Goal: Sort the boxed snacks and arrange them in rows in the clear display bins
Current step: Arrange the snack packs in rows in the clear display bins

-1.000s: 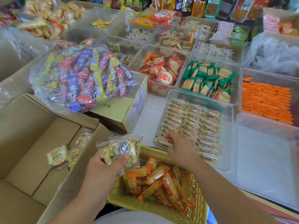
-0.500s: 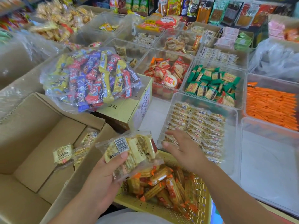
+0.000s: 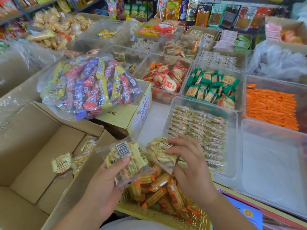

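Left hand [image 3: 106, 183] grips a stack of clear-wrapped yellow cracker packets [image 3: 126, 156], barcode up; right hand [image 3: 191, 166] pinches one single pale yellow cracker packet [image 3: 162, 154] just beside the stack, both over a yellow perforated plastic basket [image 3: 149, 213] of orange-ended biscuit sticks. Ahead of the right hand, a clear plastic display bin [image 3: 232, 146] holds rows of the same packets, its near end bare. Right of it, an empty clear bin [image 3: 274, 171]; behind, bins of orange wrapped sticks [image 3: 270, 107], green-wrapped crackers [image 3: 212, 87], red-and-white round rice crackers [image 3: 167, 78]. Left: open brown cardboard box [image 3: 33, 146] with a few loose packets inside; big clear bag of mixed red, blue, yellow candy bars [image 3: 89, 85] on a closed yellowish carton [image 3: 126, 113]. Shop shelves with hanging snack bags behind.
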Tool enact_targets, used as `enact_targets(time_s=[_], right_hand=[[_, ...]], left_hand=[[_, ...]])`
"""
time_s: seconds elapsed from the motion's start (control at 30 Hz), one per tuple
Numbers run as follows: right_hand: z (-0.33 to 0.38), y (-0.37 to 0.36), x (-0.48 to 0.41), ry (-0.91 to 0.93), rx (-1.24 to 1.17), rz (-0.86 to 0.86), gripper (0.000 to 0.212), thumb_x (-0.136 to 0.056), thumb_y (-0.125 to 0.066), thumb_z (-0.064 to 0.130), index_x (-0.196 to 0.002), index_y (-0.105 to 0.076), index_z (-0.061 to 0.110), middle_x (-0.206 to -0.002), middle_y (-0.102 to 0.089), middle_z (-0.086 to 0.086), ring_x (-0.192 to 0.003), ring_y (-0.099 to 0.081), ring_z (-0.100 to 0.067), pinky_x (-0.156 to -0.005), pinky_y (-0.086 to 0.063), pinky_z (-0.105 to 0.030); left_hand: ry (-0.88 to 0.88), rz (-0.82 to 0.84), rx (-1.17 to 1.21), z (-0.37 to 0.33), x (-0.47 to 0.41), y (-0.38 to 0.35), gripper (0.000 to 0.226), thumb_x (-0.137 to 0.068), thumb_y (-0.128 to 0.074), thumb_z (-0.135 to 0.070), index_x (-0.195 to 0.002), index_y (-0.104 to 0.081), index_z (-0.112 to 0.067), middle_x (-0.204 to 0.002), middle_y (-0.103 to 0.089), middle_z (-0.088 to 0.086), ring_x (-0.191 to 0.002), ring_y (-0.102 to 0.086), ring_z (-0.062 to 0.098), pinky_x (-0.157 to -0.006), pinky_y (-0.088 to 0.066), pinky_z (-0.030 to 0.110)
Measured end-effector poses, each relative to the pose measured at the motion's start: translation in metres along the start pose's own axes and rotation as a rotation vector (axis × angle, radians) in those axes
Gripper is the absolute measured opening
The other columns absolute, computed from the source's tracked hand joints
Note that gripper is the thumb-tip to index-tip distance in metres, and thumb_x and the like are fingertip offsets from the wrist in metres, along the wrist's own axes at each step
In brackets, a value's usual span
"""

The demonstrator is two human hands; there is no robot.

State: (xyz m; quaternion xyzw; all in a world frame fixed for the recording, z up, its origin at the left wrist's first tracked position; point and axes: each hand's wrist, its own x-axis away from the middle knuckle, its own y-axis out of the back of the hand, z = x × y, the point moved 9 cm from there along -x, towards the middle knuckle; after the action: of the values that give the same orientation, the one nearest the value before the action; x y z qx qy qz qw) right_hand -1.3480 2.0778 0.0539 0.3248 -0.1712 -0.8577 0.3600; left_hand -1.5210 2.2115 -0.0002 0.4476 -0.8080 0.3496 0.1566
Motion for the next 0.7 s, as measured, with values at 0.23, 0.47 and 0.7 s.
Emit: enact_targets(time_s=[0.23,0.47,0.7], right_hand=[[0.004,-0.012,0.011,0.023,0.023,0.044,0.046,-0.071,-0.062,-0.008,-0.105,-0.071,0.022,-0.131,-0.064,0.015,-0.137,-0.046,-0.021,-0.105,-0.04,-0.053],[0.026,-0.025,0.022,0.262,0.121,0.096,0.038,-0.082,-0.069,0.005,-0.115,-0.058,0.022,-0.134,-0.062,0.0,-0.126,-0.052,-0.023,-0.109,-0.04,-0.031],[0.0,-0.006,0.019,0.092,-0.012,0.056,0.038,-0.074,-0.066,0.007,-0.108,-0.075,0.019,-0.123,-0.068,0.012,-0.125,-0.054,-0.016,-0.104,-0.044,-0.027]], left_hand=[[0.158,0.192,0.042,0.017,0.012,-0.023,0.043,-0.07,-0.085,-0.014,-0.113,-0.078,-0.014,-0.128,-0.069,0.024,-0.115,-0.069,0.043,-0.079,-0.063,0.049],[0.125,0.206,-0.036,0.017,0.014,-0.026,0.046,-0.073,-0.085,-0.02,-0.118,-0.076,-0.017,-0.129,-0.069,0.022,-0.114,-0.069,0.043,-0.081,-0.063,0.051],[0.251,0.172,-0.068,0.024,0.01,-0.012,0.042,-0.071,-0.088,-0.014,-0.112,-0.079,-0.008,-0.122,-0.071,0.026,-0.099,-0.074,0.045,-0.075,-0.064,0.055]])
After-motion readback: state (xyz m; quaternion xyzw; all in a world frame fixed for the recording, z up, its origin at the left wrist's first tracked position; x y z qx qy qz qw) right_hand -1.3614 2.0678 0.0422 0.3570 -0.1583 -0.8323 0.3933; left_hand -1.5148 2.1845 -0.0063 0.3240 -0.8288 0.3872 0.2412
